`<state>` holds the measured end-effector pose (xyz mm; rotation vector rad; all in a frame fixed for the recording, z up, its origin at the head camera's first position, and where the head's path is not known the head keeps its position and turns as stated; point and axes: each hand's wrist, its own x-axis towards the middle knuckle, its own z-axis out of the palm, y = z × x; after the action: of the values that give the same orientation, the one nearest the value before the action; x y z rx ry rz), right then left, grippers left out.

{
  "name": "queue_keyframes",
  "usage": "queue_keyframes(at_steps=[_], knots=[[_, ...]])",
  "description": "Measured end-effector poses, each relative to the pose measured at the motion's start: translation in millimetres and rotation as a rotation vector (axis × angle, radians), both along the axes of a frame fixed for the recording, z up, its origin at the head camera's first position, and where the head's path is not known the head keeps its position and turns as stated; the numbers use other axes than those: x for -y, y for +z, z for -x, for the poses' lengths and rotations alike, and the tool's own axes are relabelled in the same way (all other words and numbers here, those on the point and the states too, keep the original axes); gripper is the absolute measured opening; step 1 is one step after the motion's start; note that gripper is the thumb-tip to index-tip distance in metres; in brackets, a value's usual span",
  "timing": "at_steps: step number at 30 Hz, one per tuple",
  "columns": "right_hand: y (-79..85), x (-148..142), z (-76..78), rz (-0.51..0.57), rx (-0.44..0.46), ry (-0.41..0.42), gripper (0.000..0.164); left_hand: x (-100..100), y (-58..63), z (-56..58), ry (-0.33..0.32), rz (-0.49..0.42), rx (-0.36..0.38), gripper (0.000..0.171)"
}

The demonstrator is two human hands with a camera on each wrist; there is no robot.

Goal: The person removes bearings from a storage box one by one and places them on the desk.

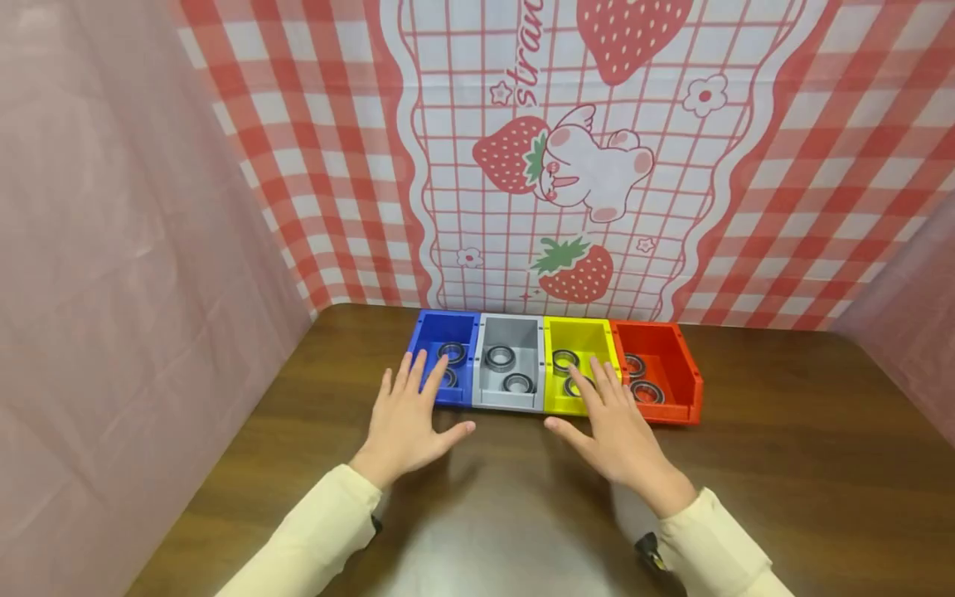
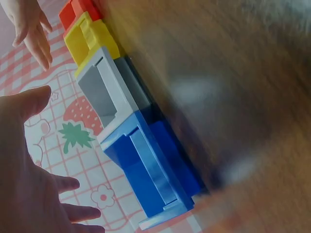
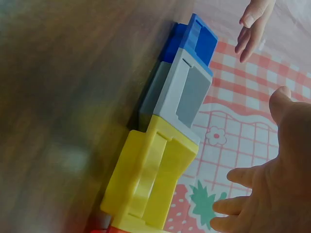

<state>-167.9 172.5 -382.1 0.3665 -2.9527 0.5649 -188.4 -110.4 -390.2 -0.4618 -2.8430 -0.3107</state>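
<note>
Four open bins stand in a row at the back of the table: blue (image 1: 431,333), grey (image 1: 511,333), yellow (image 1: 579,337), red (image 1: 666,350). Each holds black ring bearings, such as two in the grey bin (image 1: 501,358). My left hand (image 1: 427,400) hovers flat with spread fingers over the blue bin's front edge. With fingers equally straight, my right hand (image 1: 591,410) reaches over the yellow bin's front. Neither hand holds anything. The left wrist view shows the left hand (image 2: 29,165) beside the blue bin (image 2: 155,170). In the right wrist view, the right hand (image 3: 274,184) is beside the yellow bin (image 3: 150,179).
The brown wooden table (image 1: 783,464) stretches out in front of and beside the bins. A red-checked strawberry cloth (image 1: 567,166) hangs close behind them. Pink curtains (image 1: 112,290) close off the left and right sides.
</note>
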Motion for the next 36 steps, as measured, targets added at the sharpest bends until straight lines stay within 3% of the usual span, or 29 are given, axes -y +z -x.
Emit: queue_keyframes(at_steps=[8,15,22,30,36], knots=[[7.6,10,14.8,0.027,-0.005,0.045,0.088,4,4.8,6.8,-0.01,-0.004,-0.016,0.092],[17.8,27,26.1,0.062,0.038,0.061,0.08,6,8.6,11.7,-0.018,-0.019,0.012,0.088],[22.8,50,38.3,0.094,0.037,0.101,0.075,11,12.4,20.3,-0.069,-0.032,0.002,0.084],[28.5,69,61.9,0.102,0.098,0.156,0.075,14,24.3,32.3,-0.121,-0.038,0.098,0.078],[31.7,79,81.7,0.132,0.186,0.137,0.08,21,30.5,43.8,-0.194,0.039,0.146,0.073]])
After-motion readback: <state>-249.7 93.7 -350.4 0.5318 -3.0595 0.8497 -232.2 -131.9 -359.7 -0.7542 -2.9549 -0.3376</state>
